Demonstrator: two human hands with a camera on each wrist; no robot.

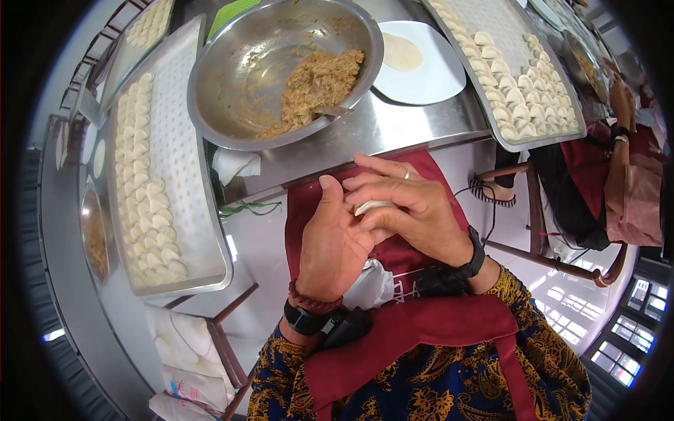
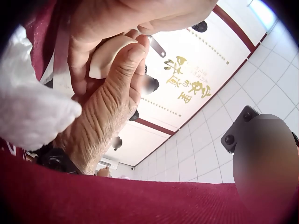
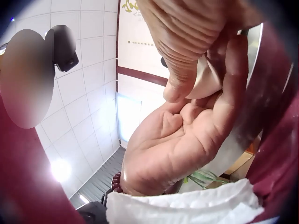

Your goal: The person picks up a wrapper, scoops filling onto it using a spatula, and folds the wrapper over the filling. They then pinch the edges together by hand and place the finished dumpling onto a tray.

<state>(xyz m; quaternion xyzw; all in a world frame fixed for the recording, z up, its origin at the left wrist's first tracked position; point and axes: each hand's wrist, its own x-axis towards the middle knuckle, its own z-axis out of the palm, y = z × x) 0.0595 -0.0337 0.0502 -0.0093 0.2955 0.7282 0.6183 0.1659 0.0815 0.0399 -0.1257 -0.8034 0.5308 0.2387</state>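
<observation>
A pale folded dumpling [image 1: 374, 207] is held between the two hands above the lap. My right hand [image 1: 418, 207], a ring on one finger, pinches it with thumb and fingers from above. The palm of my left hand [image 1: 335, 238] faces up, thumb raised away from the dough, its fingers partly hidden beneath the other hand. Seen from the left wrist, the right thumb lies along the dumpling [image 2: 110, 58]. In the right wrist view, fingers of the left hand [image 3: 173, 149] curl around the dumpling [image 3: 205, 81] from below.
A steel bowl [image 1: 203, 105] with brown filling stands ahead, beside a white plate [image 1: 435, 77] bearing a flat wrapper [image 1: 400, 52]. Dumpling trays flank them left [image 1: 189, 231] and right [image 1: 516, 145]. A chair [image 1: 228, 344] stands at left; another person's arm [image 1: 618, 168] is at right.
</observation>
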